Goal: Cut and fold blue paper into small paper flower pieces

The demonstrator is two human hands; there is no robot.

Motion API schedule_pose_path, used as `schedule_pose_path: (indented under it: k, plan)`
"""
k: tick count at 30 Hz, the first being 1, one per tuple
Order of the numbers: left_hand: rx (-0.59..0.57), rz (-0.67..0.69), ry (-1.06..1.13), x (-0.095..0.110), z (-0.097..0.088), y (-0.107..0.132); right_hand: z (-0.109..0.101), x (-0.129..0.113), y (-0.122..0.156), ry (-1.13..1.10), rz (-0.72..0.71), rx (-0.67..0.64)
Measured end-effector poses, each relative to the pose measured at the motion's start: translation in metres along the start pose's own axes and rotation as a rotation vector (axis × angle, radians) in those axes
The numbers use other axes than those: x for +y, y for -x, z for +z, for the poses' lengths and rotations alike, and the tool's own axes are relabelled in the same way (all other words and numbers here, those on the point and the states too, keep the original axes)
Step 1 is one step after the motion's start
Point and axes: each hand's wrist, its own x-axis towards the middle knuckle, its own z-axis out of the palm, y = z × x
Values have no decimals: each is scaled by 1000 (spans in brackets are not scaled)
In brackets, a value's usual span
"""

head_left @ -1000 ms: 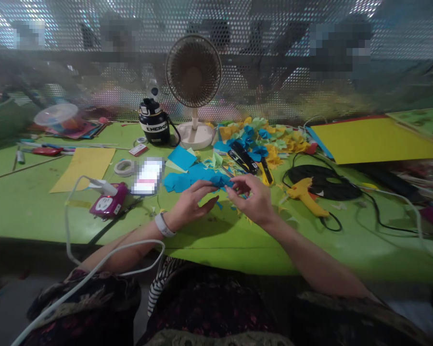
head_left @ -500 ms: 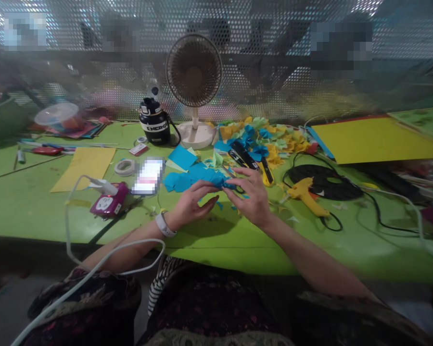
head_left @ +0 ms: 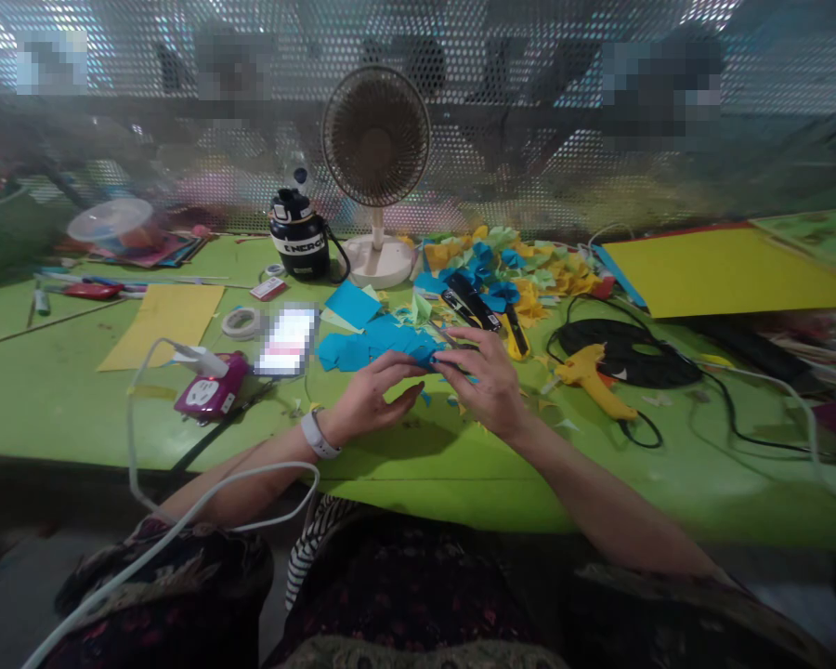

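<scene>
My left hand (head_left: 372, 398), a pale band on its wrist, reaches to a small blue paper piece (head_left: 424, 357) with its fingertips. The left thumb stands apart below. From the other side my right hand (head_left: 486, 381) pinches the same piece between thumb and fingers. Part of a pair of scissors (head_left: 442, 331) shows by the right fingers; whether the hand holds them or they lie behind it, I cannot tell. Blue paper sheets (head_left: 362, 346) lie just beyond the left hand. A black stapler (head_left: 472, 301) and a yellow cutter knife (head_left: 515, 334) lie beyond the right hand.
A fan (head_left: 376, 139) and a black bottle (head_left: 299, 237) stand at the back, near a heap of crumpled paper flowers (head_left: 529, 265). On the left are a phone (head_left: 287, 341), tape roll (head_left: 241, 322) and purple power socket (head_left: 209, 390); on the right, a yellow glue gun (head_left: 595, 379).
My right fingers have shifted slightly and bent closer over the blue paper piece. The left hand stays nearly where it was.
</scene>
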Motion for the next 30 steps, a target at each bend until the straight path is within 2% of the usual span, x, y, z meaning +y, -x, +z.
schedule_pose_path:
  k: [9,15,19,23,25,30]
  plan:
    - [-8,11,-22,1,-1,-2,-2,4,-2,-46,5,-66]
    - [46,4,-78,-6,2,1,-6,-1,-6,-71,21,55]
    - [64,63,-135,-13,5,4,-4,3,-8,-138,225,114]
    - [17,102,-172,-20,5,6,0,10,-8,-400,547,0]
    - [-5,111,-170,-24,5,7,2,11,-8,-559,663,-59]
    - [-29,135,-208,-30,2,6,0,9,-10,-739,765,-53]
